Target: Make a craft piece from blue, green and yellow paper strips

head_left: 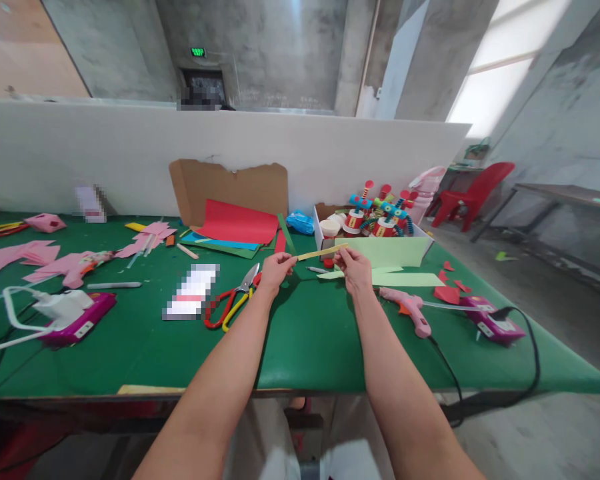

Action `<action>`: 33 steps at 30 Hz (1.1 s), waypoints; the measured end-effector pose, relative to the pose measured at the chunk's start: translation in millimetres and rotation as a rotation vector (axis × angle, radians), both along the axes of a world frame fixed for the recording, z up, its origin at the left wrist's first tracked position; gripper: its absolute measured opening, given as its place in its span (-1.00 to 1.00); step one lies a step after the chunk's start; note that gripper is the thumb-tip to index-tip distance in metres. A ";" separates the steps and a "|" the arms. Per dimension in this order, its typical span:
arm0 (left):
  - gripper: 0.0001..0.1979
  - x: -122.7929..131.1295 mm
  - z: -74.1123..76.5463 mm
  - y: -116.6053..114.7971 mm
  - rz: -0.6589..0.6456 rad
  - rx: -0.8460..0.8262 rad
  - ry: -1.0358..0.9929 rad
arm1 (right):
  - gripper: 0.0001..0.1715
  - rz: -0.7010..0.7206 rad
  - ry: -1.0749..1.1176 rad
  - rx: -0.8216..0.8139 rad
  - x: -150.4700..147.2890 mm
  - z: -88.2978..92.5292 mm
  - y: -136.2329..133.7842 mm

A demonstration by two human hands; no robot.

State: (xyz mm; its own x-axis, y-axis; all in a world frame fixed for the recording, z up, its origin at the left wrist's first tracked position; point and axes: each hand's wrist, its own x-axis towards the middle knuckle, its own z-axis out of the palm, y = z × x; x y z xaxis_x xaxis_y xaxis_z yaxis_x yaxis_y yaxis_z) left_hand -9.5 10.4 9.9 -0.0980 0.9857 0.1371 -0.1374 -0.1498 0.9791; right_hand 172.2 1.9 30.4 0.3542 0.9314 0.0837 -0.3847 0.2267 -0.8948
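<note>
A narrow yellow paper strip (320,253) is stretched between my two hands above the green table. My left hand (277,270) pinches its left end, and my right hand (356,268) pinches the other end. Scissors (235,297) with red and yellow handles lie to the left of my left forearm. Pale green paper strips (415,279) lie beyond and to the right of my right hand. A pink glue gun (407,308) rests to the right of my right wrist.
A box (425,250) at the back holds several paper-and-cup figures (384,217). Red paper (240,223) leans near a brown cardboard sheet (230,180). Purple power strips (80,323) with cables sit left and right. Pink paper (15,260) and another glue gun (80,269) lie on the left.
</note>
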 end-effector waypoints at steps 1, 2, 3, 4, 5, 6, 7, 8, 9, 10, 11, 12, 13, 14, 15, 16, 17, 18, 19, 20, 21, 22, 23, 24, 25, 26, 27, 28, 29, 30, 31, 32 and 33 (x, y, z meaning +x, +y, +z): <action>-0.72 -0.2 0.2 0.0 0.001 -0.006 0.000 | -0.71 -0.015 -0.010 -0.002 0.0 -0.1 0.0; -0.72 -0.4 0.4 0.1 0.003 -0.012 -0.002 | -0.70 -0.031 -0.015 -0.004 0.0 -0.1 -0.1; -0.72 -0.6 0.5 0.2 0.005 -0.018 -0.004 | -0.70 -0.045 -0.015 -0.004 0.0 0.0 -0.4; -0.72 -0.7 0.6 0.3 0.007 -0.021 -0.005 | -0.70 -0.059 -0.009 -0.002 0.1 0.2 -0.7; -0.72 -0.7 0.6 0.4 0.008 -0.024 -0.006 | -0.70 -0.069 -0.001 0.000 0.2 0.5 -1.0; -0.71 -0.7 0.5 0.5 0.009 -0.026 -0.006 | -0.70 -0.073 0.008 0.002 0.5 0.8 -1.4; -0.71 -0.7 0.4 0.6 0.010 -0.027 -0.005 | -0.70 -0.070 0.015 0.002 0.8 1.1 -1.8; -0.71 -0.6 0.1 0.6 0.007 -0.028 -0.004 | -0.69 -0.065 0.020 0.000 1.2 1.4 -2.2; -0.71 -0.5 -0.1 0.7 0.005 -0.031 -0.003 | -0.69 -0.057 0.022 -0.004 1.5 1.6 -2.6; -0.71 -0.5 -0.4 0.7 0.004 -0.032 -0.004 | -0.69 -0.050 0.020 -0.009 1.9 1.9 -3.0; -0.71 -0.4 -0.7 0.6 0.005 -0.031 -0.007 | -0.70 -0.046 0.016 -0.015 2.2 2.0 -3.2; -0.71 -0.3 -0.9 0.6 0.008 -0.030 -0.010 | -0.70 -0.046 0.008 -0.023 2.4 2.0 -3.4; -0.72 -0.3 -1.0 0.5 0.010 -0.028 -0.011 | -0.71 -0.051 -0.005 -0.032 2.5 1.9 -3.4; -0.72 -0.2 -1.1 0.4 0.013 -0.025 -0.011 | -0.71 -0.058 -0.024 -0.042 2.6 1.5 -3.2; -0.72 -0.2 -1.1 0.4 0.012 -0.023 -0.009 | -0.71 -0.067 -0.051 -0.050 2.6 1.0 -2.9; -0.73 -0.2 -1.1 0.4 0.009 -0.021 -0.005 | -0.71 -0.081 -0.084 -0.054 2.5 0.3 -2.5; -0.74 -0.3 -1.0 0.5 0.006 -0.021 0.000 | -0.71 -0.100 -0.123 -0.055 2.4 -0.4 -2.1; -0.74 -0.4 -1.0 0.6 0.006 -0.021 0.005 | -0.70 -0.122 -0.165 -0.053 2.2 -1.1 -1.6; -0.74 -0.6 -1.0 0.8 0.009 -0.021 0.008 | -0.69 -0.142 -0.203 -0.050 2.1 -1.4 -1.3; -0.75 -0.8 -1.1 1.0 0.015 -0.020 0.009 | -0.69 -0.154 -0.233 -0.051 2.1 -1.5 -1.2; -0.75 -1.1 -1.2 1.2 0.023 -0.021 0.012 | -0.69 -0.152 -0.245 -0.060 2.1 -1.2 -1.3; -0.75 -1.3 -1.3 1.5 0.031 -0.022 0.015 | -0.69 -0.132 -0.237 -0.077 2.3 -0.4 -1.6; -0.75 -1.6 -1.5 1.7 0.038 -0.022 0.018 | -0.68 -0.099 -0.207 -0.103 2.5 0.6 -2.2; -0.76 -1.9 -1.6 1.9 0.044 -0.023 0.022 | -0.67 -0.056 -0.161 -0.134 2.8 1.9 -2.9; -0.76 -2.1 -1.7 2.0 0.049 -0.024 0.026 | -0.67 -0.011 -0.107 -0.165 3.1 3.3 -3.8; -0.77 -2.3 -1.8 2.1 0.055 -0.024 0.028 | -0.66 0.030 -0.056 -0.190 3.3 4.6 -4.8; -0.77 -2.4 -1.9 2.2 0.059 -0.025 0.028 | -0.66 0.064 -0.014 -0.205 3.6 5.7 -5.7; -0.77 -2.4 -1.9 2.2 0.064 -0.027 0.024 | -0.67 0.088 0.014 -0.210 3.8 6.4 -6.5; -0.77 -2.3 -2.0 2.1 0.066 -0.031 0.020 | -0.68 0.103 0.029 -0.207 3.9 6.7 -7.0; -0.77 -2.1 -2.1 2.1 0.068 -0.034 0.017 | -0.69 0.110 0.034 -0.201 4.0 6.6 -7.2; -0.76 -1.9 -2.2 2.0 0.068 -0.036 0.014 | -0.69 0.108 0.032 -0.198 4.2 6.1 -7.1; -0.76 -1.7 -2.4 2.1 0.066 -0.036 0.014 | -0.69 0.098 0.025 -0.200 4.6 5.5 -6.7; -0.75 -1.7 -2.7 2.2 0.065 -0.037 0.015 | -0.70 0.080 0.015 -0.208 5.3 4.7 -6.0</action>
